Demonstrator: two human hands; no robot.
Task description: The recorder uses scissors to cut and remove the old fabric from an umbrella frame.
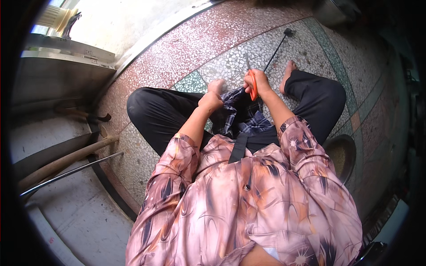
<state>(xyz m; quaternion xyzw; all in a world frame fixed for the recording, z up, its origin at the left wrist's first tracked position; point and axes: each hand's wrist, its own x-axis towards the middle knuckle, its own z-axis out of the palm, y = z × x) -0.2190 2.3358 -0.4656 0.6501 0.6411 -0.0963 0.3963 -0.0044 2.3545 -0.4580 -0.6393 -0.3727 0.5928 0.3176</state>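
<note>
A dark blue plaid cloth (255,123) lies bunched over my lap between my bent legs. My left hand (210,102) is closed on its left edge, fingers mostly turned away from view. In my right hand (261,82) is a pair of scissors with orange handles (254,85); the metal blades point away from me, up past the fingers. An upper edge of the cloth reaches the fingers of this hand, and I cannot tell whether they pinch it too.
A thin black rod (276,52) with a dark end lies on the speckled tile floor (239,48) beyond my right hand. To the left stand a grey metal cabinet (62,80), a wooden pole (71,160) and a metal rod (75,173). A round container (350,155) sits by my right leg.
</note>
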